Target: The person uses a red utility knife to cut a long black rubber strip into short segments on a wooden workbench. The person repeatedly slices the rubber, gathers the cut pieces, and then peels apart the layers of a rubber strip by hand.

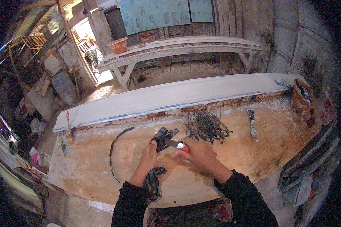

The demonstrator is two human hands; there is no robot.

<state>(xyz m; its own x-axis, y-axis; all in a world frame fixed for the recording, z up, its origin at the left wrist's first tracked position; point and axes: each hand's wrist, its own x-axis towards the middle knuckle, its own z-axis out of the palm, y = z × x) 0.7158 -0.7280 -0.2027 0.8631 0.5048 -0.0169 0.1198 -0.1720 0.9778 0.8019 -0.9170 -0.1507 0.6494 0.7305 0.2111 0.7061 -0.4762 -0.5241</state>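
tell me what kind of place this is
Probably a rough craft workshop, partly open to the outside. The hands work at a worn, stained wooden workbench strewn with a pile of black strips and a putty knife, with a long white plank alongside.

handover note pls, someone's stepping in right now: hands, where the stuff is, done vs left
Left hand: grips a black strip at its upper end; the rest hangs down past the wrist.
Right hand: holds red-handled scissors, blades at the strip.
Bench: pile of thin black cut pieces just beyond the hands, one long curved black strip to the left, a scraper to the right, white plank along the far edge.
Done: a pile already cut.
Left: seemingly the held strip; possibly the curved one too.
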